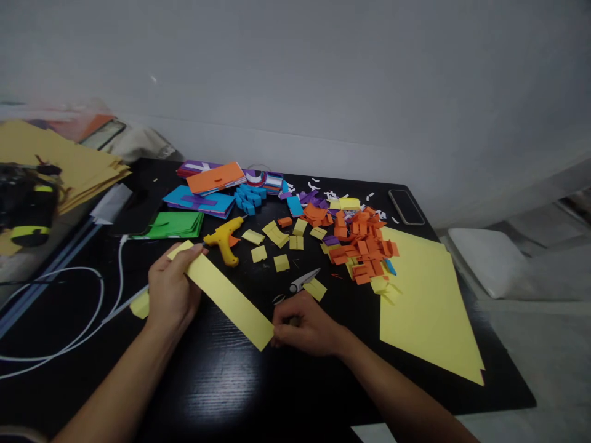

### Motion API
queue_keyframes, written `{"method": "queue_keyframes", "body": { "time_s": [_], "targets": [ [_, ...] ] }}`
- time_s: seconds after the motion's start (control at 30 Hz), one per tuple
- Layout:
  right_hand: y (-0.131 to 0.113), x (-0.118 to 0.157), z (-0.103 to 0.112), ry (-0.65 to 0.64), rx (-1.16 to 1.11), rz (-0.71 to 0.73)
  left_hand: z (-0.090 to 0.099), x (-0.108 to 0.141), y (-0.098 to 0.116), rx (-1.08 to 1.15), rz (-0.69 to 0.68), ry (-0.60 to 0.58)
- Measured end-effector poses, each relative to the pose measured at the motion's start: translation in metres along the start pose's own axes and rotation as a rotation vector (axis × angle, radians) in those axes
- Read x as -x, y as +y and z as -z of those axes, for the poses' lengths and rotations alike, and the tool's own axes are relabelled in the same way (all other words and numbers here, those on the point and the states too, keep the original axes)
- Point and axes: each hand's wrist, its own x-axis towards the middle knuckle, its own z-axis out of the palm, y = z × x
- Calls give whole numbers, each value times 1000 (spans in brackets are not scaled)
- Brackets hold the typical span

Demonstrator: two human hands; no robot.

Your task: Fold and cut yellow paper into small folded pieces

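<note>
A long yellow paper strip (228, 298) slants above the black table, its upper left end gripped between thumb and fingers of my left hand (173, 283). My right hand (305, 323) has curled fingers pinching the strip's lower right corner. Just beyond that hand lie scissors (302, 281), blades pointing away and handles partly hidden by it. A yellow glue gun (225, 240) rests on its side past my left hand. Small folded yellow paper pieces (276, 234) are scattered around the middle.
Orange paper pieces (364, 243) are heaped right of centre, beside large yellow sheets (425, 301). A phone (406, 207) lies at the back right. Green (178, 225), blue (198, 202) and orange (216, 178) paper stacks stand at the back left. A white cable (120, 277) loops on the left.
</note>
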Motion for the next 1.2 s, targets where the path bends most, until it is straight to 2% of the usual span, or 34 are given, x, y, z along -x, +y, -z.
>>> {"method": "queue_keyframes", "body": {
  "time_s": [0.1,0.17,0.27,0.37,0.4,0.43,0.53,0.63,0.7,0.93,1.07,1.2],
  "targets": [
    [0,1,4,-54,-43,1,-1,-2,0,26,-17,22],
    [1,2,5,-39,-75,39,-1,-3,0,38,-30,37],
    [4,3,6,121,-122,105,0,-3,-1,2,4,-18],
    [4,1,2,323,-126,103,3,4,-9,-55,61,-115],
    [3,0,0,368,-90,78,3,7,-13,-84,88,-167],
    [1,-1,-2,436,-44,64,4,11,-17,-162,125,-276],
    [-4,-4,-8,448,77,35,7,21,-29,-352,104,-555],
    [-5,-5,-10,431,155,32,7,27,-34,-450,47,-684],
    [-3,-6,-10,405,163,26,7,28,-34,-473,38,-694],
    [-3,-5,-9,335,143,7,8,24,-31,-478,27,-595],
    [-4,-5,-10,332,140,-9,6,22,-27,-531,-35,-561],
    [-2,-5,-11,331,94,-28,5,24,-25,-560,-72,-581]
  ]
}}
